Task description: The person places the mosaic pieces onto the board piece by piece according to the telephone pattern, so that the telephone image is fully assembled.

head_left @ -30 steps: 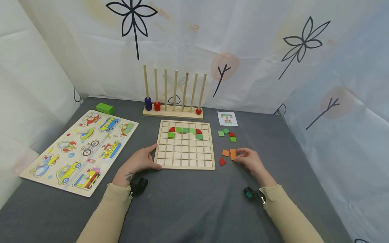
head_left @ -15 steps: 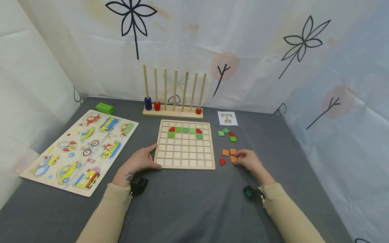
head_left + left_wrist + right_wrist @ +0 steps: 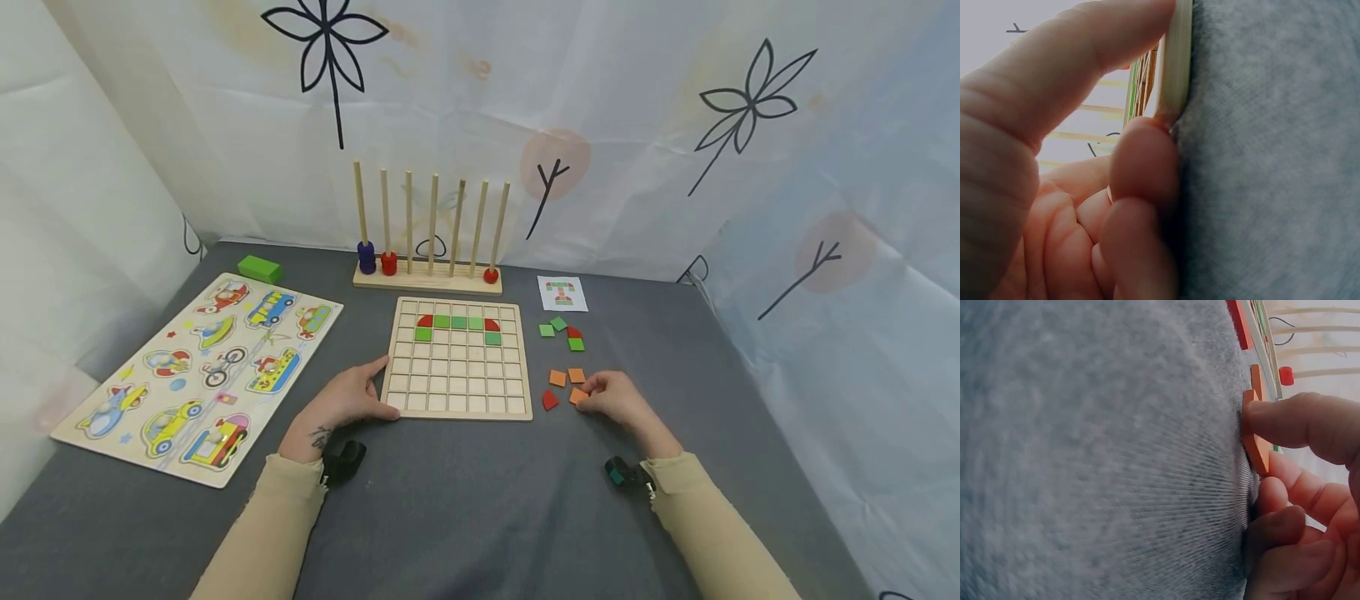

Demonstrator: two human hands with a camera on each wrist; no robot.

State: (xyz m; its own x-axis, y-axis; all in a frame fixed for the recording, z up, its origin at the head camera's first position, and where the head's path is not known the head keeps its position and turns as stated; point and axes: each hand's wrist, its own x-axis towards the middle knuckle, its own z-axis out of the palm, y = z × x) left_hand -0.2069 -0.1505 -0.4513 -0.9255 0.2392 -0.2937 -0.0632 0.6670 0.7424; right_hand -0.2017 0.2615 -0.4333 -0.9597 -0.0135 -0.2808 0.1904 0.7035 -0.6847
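My left hand (image 3: 348, 393) holds the near left corner of a wooden grid board (image 3: 465, 416), thumb on the near edge and index finger at the left side. Close up in the left wrist view, fingers touch the board's edge (image 3: 1177, 56). Red and green tiles form an arch near the board's top. To the right, my right hand (image 3: 618, 398) pinches an orange square tile (image 3: 578, 396) between thumb and index finger. In the right wrist view this tile (image 3: 1257, 453) stands slightly tilted at the cloth. Two more orange tiles (image 3: 557, 378) and a red quarter-round tile (image 3: 551, 401) lie beside it.
Several green tiles (image 3: 547, 331) and a red one lie below a printed pattern card (image 3: 562, 293). Behind the board stands a peg rack (image 3: 427, 282) with a few beads. A vehicle puzzle board (image 3: 262, 408) and a green block (image 3: 260, 268) lie at left.
The orange tile in my right hand has slid slightly toward me, apart from the orange tile above it, and turned a little. My left hand stays at the board's corner.
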